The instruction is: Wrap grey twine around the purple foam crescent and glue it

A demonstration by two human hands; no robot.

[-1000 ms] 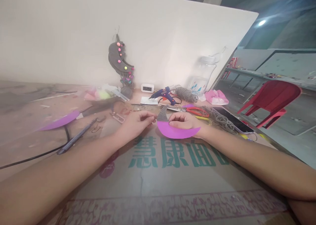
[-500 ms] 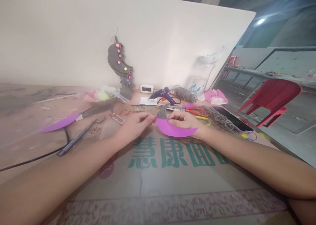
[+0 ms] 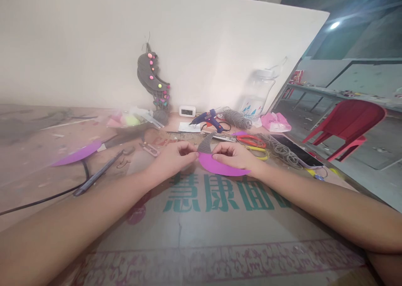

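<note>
holding, over printed sheet [image 3: 188,231], purple crescent [image 3: 220,166]: right hand [image 3: 235,154] pinches inner edge; left hand [image 3: 176,157], fingertips together at outer edge, strand unclear. for neatness, keep gray yarn [image 3: 206,144] snug, flat. glue gun [image 3: 210,117] beyond.

Purple crescent [image 3: 222,166], lined grey cord wrapping [image 3: 205,145], blue glue gun [image 3: 207,117]

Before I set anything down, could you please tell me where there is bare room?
The main free patch is on the printed sheet, between the left forearm and right forearm, from the green letters to the patterned band. It is crowded beyond and rightward of the right hand: glue gun, red-handled tool, loose string and phone.
</note>
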